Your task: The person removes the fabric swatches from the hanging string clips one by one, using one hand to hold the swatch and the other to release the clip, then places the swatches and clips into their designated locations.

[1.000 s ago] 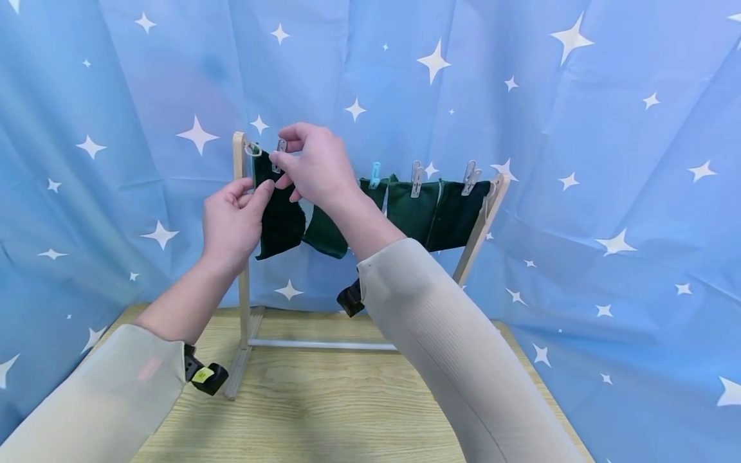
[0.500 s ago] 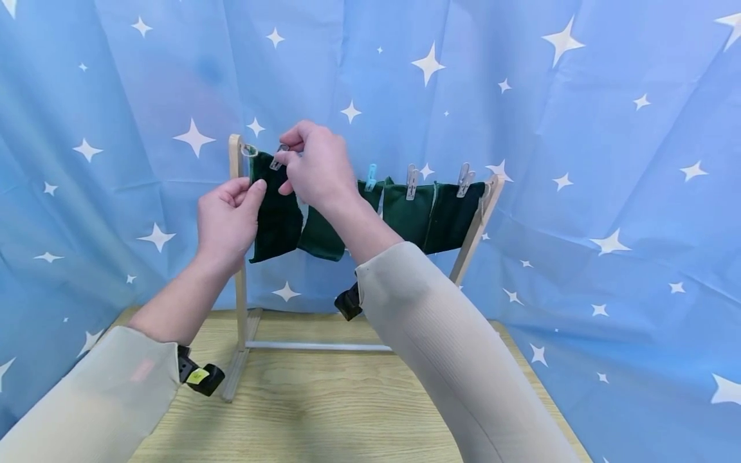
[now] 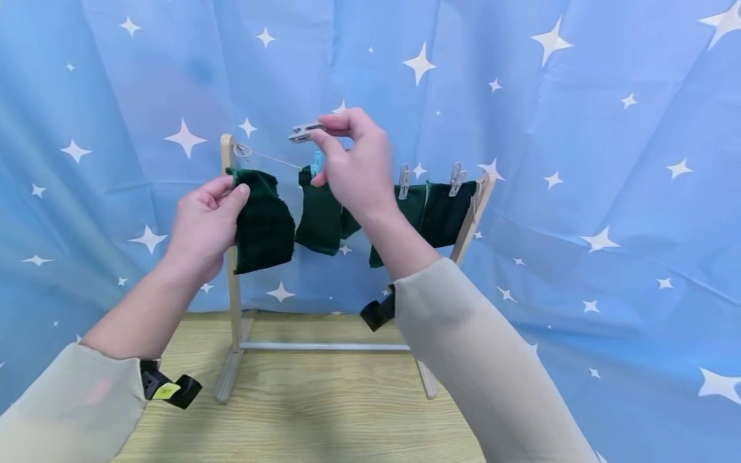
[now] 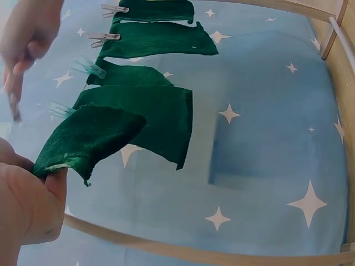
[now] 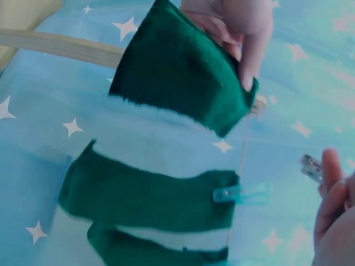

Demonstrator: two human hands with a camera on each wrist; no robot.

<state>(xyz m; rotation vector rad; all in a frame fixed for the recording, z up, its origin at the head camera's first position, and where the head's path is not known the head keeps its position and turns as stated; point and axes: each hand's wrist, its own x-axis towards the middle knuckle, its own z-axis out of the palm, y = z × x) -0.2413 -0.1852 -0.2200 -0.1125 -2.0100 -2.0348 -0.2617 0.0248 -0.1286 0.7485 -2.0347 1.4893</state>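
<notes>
My left hand (image 3: 206, 215) pinches a dark green cloth (image 3: 263, 225) by its upper left edge, and the cloth hangs off the line near the left post. Above the line, my right hand (image 3: 361, 161) pinches a grey clothespin (image 3: 307, 132) between thumb and fingers. Just below that hand, a blue clothespin (image 3: 316, 164) clips another green cloth (image 3: 320, 215) to the line. In the right wrist view the held cloth (image 5: 177, 72) is apart from the string (image 5: 244, 149), and the grey clothespin (image 5: 312, 167) shows at the fingertips.
A wooden rack with a left post (image 3: 233, 289) and a right post (image 3: 471, 222) stands on the wood-grain table (image 3: 324, 399). Toward the right, more green cloths hang from grey clothespins (image 3: 404, 181). A blue star-patterned curtain (image 3: 579, 116) surrounds the table.
The grey clothespin has come off the left cloth and moved up and right in my right hand. My left hand has drawn that cloth down and slightly left, off the line.
</notes>
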